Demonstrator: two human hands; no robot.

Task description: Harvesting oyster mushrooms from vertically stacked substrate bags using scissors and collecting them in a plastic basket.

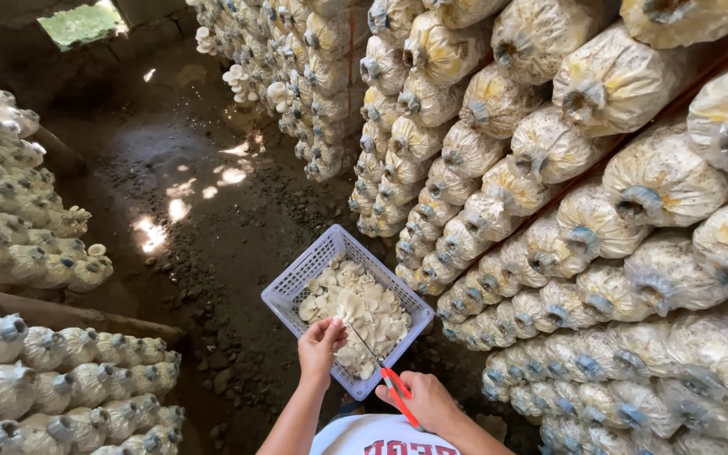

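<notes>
Pale mushroom [340,320] pinched in left hand [320,344] fingertips, above basket [290,285], at 12 o'clock from body. Right hand [425,399] closed around scissors [381,371], blades reaching mushroom stem. Mushroom probably light, soft, easily torn; better hold by stem, gently. Grow bags [549,253] stacked at 3 o'clock.

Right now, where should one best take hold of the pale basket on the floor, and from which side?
Probably the basket rim, at its two short ends, coming from above: it sits level with the mushrooms heaped inside, and the mesh walls look thin.
</notes>
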